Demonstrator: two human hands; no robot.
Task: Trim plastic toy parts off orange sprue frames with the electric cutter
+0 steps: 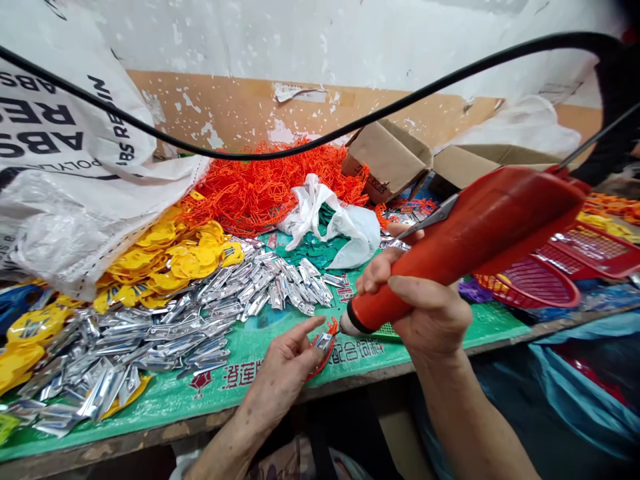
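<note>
My right hand (pixel 433 310) is wrapped round a red electric screwdriver (pixel 470 227), its lever under the fingers. The tool slants down to the left, its tip at the end of a small orange plastic piece with a silver plate (pixel 324 343). Whether tip and piece touch, I cannot tell. My left hand (pixel 285 367) pinches this piece between thumb and fingers near the table's front edge. Loose silver plates (pixel 200 327) lie heaped left of my hands, beside yellow plastic pieces (pixel 170 260). Behind them rises a tangled heap of orange plastic pieces (pixel 250 190).
A white plastic bag (pixel 355 233) with green pieces lies mid-table. Cardboard boxes (pixel 395 157) stand behind it. Red mesh baskets (pixel 535 283) are at the right, a large white printed sack (pixel 65 133) at the left. A black cable (pixel 280 155) hangs across the view.
</note>
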